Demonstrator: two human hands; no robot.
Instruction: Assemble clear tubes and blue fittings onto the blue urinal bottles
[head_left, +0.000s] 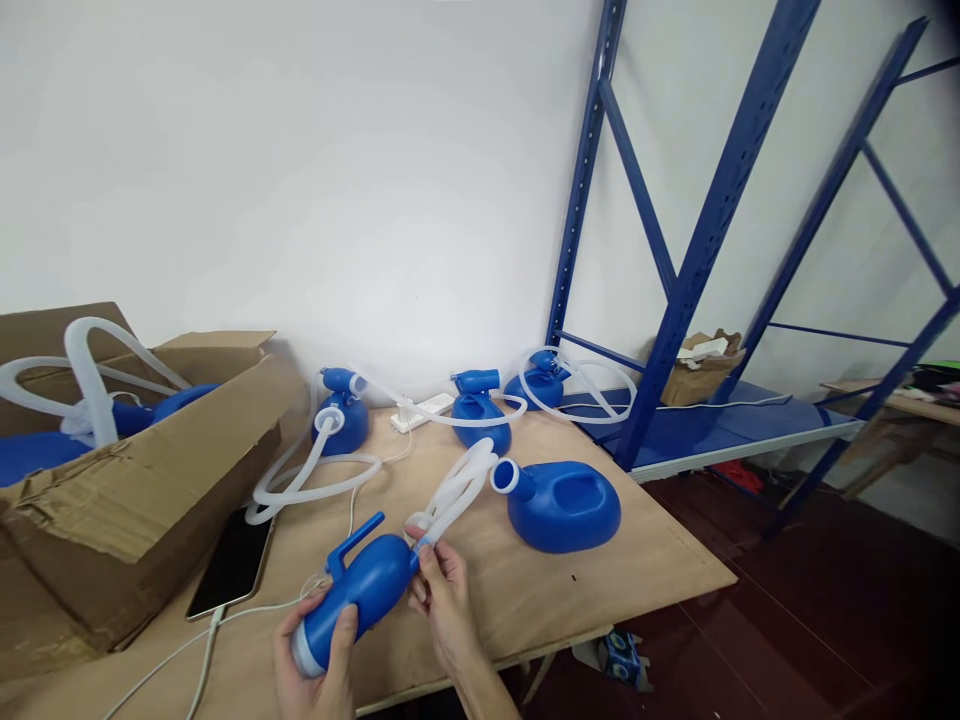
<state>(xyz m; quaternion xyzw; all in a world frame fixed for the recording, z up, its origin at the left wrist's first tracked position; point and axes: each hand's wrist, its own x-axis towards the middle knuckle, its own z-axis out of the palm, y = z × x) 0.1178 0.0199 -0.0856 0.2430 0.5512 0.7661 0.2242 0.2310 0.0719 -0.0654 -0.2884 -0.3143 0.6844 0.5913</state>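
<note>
My left hand [319, 640] is wrapped round the lower end of a blue plastic container [369, 590] that has a handle and a whitish base. At its narrow tip my right hand [442, 590] pinches the joint where a coiled translucent hose [457, 490] meets the container. The hose leads up and away from my right fingers. Just right of the coil, a larger blue jug [566, 505] lies on the wooden table [645, 570], its round white-rimmed mouth facing left, with nothing touching it but the table.
An open cardboard box [150, 500] with blue containers and hoses stands at the left. A phone [234, 560] with a cable lies beside it. Along the wall are a power strip [421, 412] and several blue jugs with hoses. Blue shelving [675, 440] rises at the right.
</note>
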